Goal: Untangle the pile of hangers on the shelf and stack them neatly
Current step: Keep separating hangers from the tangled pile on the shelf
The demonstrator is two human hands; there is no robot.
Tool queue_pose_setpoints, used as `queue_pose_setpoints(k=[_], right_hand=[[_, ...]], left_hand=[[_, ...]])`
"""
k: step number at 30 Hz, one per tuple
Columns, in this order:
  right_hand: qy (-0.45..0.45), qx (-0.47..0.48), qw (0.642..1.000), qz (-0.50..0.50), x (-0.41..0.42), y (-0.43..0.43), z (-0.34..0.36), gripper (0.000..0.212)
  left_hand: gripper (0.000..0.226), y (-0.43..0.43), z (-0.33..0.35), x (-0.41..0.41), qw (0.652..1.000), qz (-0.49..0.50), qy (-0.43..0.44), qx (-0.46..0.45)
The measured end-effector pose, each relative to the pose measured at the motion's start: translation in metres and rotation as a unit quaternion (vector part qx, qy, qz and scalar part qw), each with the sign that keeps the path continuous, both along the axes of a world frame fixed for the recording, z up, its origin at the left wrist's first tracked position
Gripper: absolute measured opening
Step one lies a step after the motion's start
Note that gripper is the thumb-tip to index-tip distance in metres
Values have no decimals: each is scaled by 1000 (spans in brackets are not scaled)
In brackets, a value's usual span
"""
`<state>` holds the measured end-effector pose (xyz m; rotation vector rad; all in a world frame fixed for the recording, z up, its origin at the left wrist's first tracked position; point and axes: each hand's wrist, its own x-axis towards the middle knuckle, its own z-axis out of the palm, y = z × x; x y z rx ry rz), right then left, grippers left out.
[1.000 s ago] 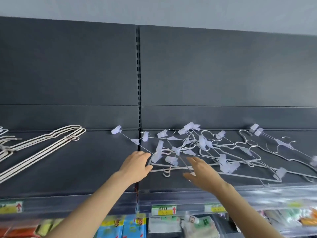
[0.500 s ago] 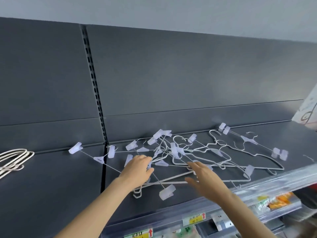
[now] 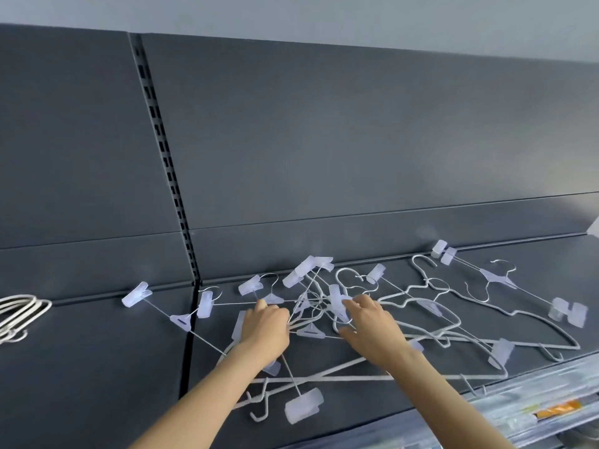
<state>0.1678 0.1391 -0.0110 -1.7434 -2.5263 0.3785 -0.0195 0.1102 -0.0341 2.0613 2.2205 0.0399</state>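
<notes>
Head view: your left hand [image 3: 265, 332] is clenched on thin wires in the middle of the tangled hangers [image 3: 310, 332], which sprawl across the right part of the dark shelf [image 3: 97, 367]. Your right hand [image 3: 372, 333], just beside it, is relaxed, fingers spread, fingertips touching a clear clip [image 3: 334, 293]. A neat stack of white hangers [image 3: 22, 307] lies at the far left.

Tangled hangers [image 3: 405, 306] on shelf [image 3: 97, 367], stacked hangers [image 3: 19, 312] far left
</notes>
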Motion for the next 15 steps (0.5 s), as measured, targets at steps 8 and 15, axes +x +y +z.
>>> queue_pose_setpoints(k=[8, 15], right_hand=[[-18, -7, 999, 33, 2, 40, -8, 52], [-3, 32, 999, 38, 28, 73, -8, 32]], left_hand=[[18, -9, 5, -29, 983, 92, -144, 71], [21, -23, 7, -49, 962, 128, -207, 122]])
